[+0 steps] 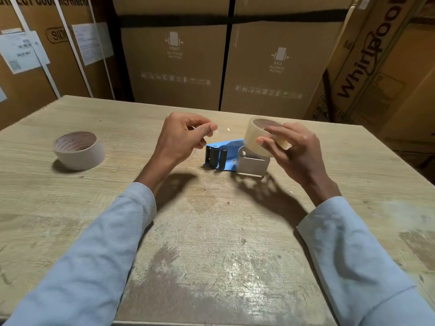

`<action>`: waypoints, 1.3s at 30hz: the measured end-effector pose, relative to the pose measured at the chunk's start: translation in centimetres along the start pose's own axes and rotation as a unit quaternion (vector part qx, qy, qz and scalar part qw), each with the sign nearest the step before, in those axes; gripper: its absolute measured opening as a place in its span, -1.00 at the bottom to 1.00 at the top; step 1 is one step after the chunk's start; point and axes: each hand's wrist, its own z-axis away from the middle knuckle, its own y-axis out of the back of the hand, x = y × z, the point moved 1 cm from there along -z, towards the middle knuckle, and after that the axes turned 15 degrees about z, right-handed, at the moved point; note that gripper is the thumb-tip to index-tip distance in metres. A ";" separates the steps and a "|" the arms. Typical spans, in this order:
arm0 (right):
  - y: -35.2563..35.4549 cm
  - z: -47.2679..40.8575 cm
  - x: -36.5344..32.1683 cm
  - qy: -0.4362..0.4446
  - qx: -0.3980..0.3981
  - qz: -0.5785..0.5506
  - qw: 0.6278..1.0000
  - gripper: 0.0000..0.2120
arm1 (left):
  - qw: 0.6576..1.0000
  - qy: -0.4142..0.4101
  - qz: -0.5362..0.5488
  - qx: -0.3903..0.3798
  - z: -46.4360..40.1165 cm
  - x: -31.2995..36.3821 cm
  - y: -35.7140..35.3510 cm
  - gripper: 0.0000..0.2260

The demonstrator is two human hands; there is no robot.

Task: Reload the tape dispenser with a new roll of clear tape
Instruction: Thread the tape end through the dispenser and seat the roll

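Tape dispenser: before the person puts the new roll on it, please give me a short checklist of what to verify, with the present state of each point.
1. New clear roll held firmly in right hand: ok.
2. Free tape end pinched by left hand: cannot tell; fingers pinch, strip barely visible.
3. Tape dispenser lying steady on table: ok.
4. Dispenser holder free of an old roll: ok.
5. Roll seated on dispenser: not ok, held above it.
6. Other roll clear of the work: ok.

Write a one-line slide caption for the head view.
Right hand holds a clear tape roll above the blue dispenser; left hand pinches near it.
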 end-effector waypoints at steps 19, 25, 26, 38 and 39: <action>-0.2 0.5 -4.2 -0.024 -0.111 0.098 0.989 -0.64 | 0.991 0.035 0.127 -0.024 -0.6 -1.4 0.3 -0.65; 0.1 0.2 -5.5 0.029 -0.136 0.203 0.969 -0.55 | 0.989 0.003 0.133 -0.061 -1.5 -0.3 -0.9 -0.68; 0.1 0.2 -5.8 0.036 -0.140 0.215 0.966 -0.54 | 0.989 -0.003 0.127 -0.070 -1.8 -0.1 -1.3 -0.69; 0.6 0.5 -3.9 0.086 -0.230 0.114 0.963 -0.57 | 0.977 0.074 0.116 -0.161 -3.6 -1.0 -1.4 -0.39; 0.6 0.5 -3.8 0.096 -0.234 0.118 0.960 -0.57 | 0.976 0.077 0.124 -0.159 -3.6 -1.3 -1.5 -0.40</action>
